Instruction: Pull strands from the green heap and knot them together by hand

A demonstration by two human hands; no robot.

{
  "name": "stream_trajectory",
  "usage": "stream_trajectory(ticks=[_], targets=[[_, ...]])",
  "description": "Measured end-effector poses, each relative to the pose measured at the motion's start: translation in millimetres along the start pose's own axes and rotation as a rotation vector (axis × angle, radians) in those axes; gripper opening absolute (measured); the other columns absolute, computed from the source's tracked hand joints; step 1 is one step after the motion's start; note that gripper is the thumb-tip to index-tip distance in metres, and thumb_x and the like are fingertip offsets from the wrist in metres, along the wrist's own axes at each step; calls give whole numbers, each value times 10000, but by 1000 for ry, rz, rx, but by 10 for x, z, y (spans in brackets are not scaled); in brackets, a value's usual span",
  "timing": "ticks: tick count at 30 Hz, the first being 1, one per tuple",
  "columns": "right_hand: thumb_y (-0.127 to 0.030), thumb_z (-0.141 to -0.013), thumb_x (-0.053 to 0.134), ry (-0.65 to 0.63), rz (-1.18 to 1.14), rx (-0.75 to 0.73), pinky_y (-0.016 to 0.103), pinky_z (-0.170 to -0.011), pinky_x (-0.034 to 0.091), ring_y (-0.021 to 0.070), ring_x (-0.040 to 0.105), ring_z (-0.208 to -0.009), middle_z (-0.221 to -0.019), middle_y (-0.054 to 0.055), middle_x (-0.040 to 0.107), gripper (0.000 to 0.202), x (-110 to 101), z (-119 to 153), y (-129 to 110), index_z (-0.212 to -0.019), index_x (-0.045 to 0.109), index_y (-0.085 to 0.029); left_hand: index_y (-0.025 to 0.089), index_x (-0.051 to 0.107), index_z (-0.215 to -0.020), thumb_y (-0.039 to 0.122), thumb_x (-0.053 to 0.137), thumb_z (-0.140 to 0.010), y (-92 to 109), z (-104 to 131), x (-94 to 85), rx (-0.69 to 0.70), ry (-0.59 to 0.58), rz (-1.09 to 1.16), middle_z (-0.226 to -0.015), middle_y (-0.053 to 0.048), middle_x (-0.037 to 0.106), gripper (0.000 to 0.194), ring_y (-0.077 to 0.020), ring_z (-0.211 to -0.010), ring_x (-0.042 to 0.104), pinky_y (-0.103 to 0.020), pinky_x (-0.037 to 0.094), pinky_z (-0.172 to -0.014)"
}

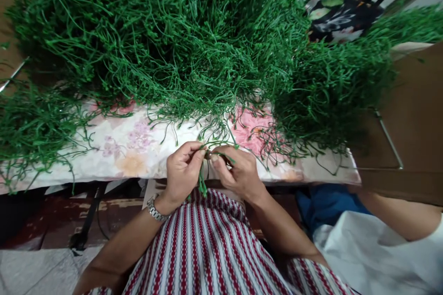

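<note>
The left hand (183,169) and right hand (241,173) pinch thin green stems (202,188) at their fingertips, some dangling between them. Beyond both hands, a green stem heap (166,32) tops the floral tablecloth (133,161).

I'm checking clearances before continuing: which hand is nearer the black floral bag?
Right: the right hand has the black floral bag ahead and to its right, beyond the green pile; the left hand is farther left, so farther from it.
</note>
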State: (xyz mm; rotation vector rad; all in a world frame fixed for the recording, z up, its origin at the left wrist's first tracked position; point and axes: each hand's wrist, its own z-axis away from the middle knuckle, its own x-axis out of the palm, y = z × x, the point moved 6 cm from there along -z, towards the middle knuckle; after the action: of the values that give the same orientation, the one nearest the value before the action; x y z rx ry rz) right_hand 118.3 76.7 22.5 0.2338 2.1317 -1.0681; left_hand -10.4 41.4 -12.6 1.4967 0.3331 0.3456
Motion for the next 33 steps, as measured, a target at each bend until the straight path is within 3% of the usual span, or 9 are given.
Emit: stream_trajectory(ticks=[6, 10, 15, 18, 22, 25, 27, 29, 33], targets=[[-389, -875, 482, -100, -587, 285, 204, -528, 371, 84, 472, -566, -665, -11, 541, 251, 158, -17, 200, -867, 580, -158, 191, 623, -835, 130, 541, -779, 211, 74, -1, 409, -39, -339, -820, -32, 585, 117, -152, -805, 557, -254, 445, -743], [-392, -792, 616, -214, -655, 323, 198, -564, 372, 83, 463, -616, -717, -20, 520, 253, 254, -23, 211, -880, 557, -162, 200, 612, -843, 74, 496, -771, 256, 93, 49, 495, -81, -420, -779, -20, 562, 186, -146, -764, 542, -246, 431, -712], [-295, -842, 564, -221, -569, 169, 217, -640, 403, 103, 513, -688, -731, 2, 535, 149, 174, -55, 191, -808, 588, -152, 184, 586, -753, 127, 517, -789, 188, 9, 58, 335, -187, -308, -729, -9, 567, 96, -130, -692, 532, -231, 404, -644], [-254, -867, 518, -287, -422, 83, 214, -619, 382, 98, 503, -659, -701, -3, 533, 136, 146, -66, 157, -795, 573, -152, 175, 548, -717, 135, 492, -803, 219, -24, 79, 311, -291, -398, -691, -5, 531, 110, -125, -646, 496, -238, 371, -609], [-221, -865, 492, -449, -330, -101, 213, -585, 331, 88, 433, -607, -641, -20, 473, 165, 123, -58, 46, -715, 506, -154, 170, 501, -687, 83, 448, -794, 338, 27, 149, 438, -603, -562, -645, 11, 463, 148, -117, -613, 463, -238, 336, -585], [-209, -862, 476, -603, -371, -219, 213, -567, 301, 83, 400, -587, -623, -25, 444, 194, 85, -24, -24, -675, 466, -161, 163, 496, -673, 65, 443, -786, 364, 39, 93, 396, -777, -558, -628, 17, 449, 159, -109, -600, 450, -234, 327, -569], [-198, -864, 453, -673, -403, -226, 214, -573, 298, 83, 400, -596, -642, -19, 454, 187, 60, -14, -22, -682, 464, -162, 161, 503, -667, 73, 448, -798, 356, -6, 16, 294, -780, -533, -612, 22, 455, 167, -102, -582, 443, -231, 326, -559], [-214, -875, 432, -654, -434, -141, 216, -593, 308, 88, 403, -618, -672, -11, 463, 172, 53, -44, 31, -716, 472, -162, 158, 516, -679, 93, 470, -811, 366, -58, -37, 233, -722, -476, -616, 22, 476, 154, -97, -576, 445, -228, 338, -560], [-333, -898, 429, -461, -688, 171, 209, -623, 343, 88, 405, -655, -723, -14, 447, 206, 148, -93, 155, -785, 469, -166, 156, 536, -714, 118, 512, -817, 449, -87, -7, 369, -543, -371, -689, -1, 510, 113, -104, -645, 478, -228, 374, -594]])
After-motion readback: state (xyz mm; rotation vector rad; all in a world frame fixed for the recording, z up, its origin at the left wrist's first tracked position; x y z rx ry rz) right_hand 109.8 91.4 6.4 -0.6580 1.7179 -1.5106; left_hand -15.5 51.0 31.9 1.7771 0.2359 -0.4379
